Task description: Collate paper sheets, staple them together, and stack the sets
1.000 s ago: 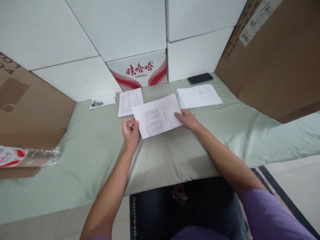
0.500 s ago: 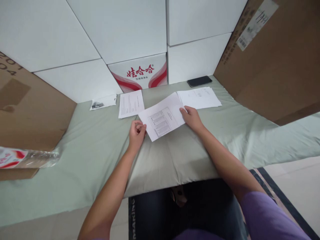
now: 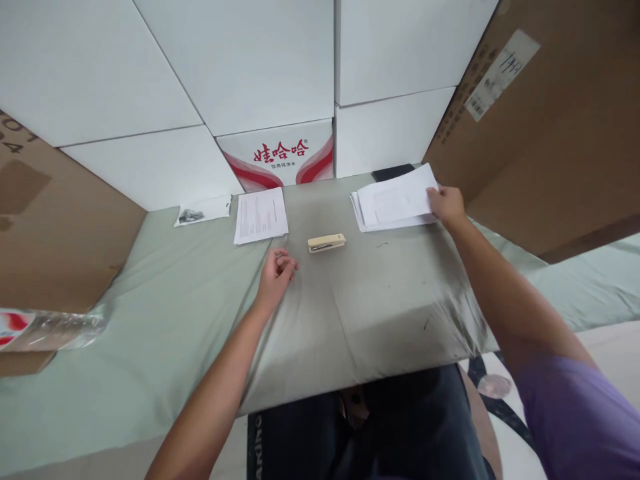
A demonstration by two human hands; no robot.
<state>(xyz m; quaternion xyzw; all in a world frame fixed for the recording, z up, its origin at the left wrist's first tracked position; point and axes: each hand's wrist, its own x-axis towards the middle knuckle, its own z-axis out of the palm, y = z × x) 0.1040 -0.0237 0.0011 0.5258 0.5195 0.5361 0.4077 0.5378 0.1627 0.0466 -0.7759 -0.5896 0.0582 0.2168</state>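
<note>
My right hand (image 3: 449, 205) pinches the right edge of a white paper sheet (image 3: 400, 195), which lies over the right-hand stack of papers (image 3: 356, 212). Faint print shows through the sheet. On the cloth, my left hand (image 3: 277, 275) rests with its fingers loosely bent and somewhat apart, holding nothing. Just to its right is a cream-coloured stapler (image 3: 327, 243), lying lengthwise from left to right. Beyond the left hand sits another stack of printed pages (image 3: 261, 216).
A green cloth (image 3: 170, 280) covers the table. White boxes (image 3: 275, 60) wall off the back, with brown cartons (image 3: 545, 133) on either side. A black phone (image 3: 393, 173) lies partly behind the papers. A small clear bag (image 3: 203, 211) and a wrapped bottle pack (image 3: 60, 330) are at left.
My right hand has carried the printed sheet rightward onto the right stack, uncovering the stapler. My left hand is off the sheet and remains in nearly the same place.
</note>
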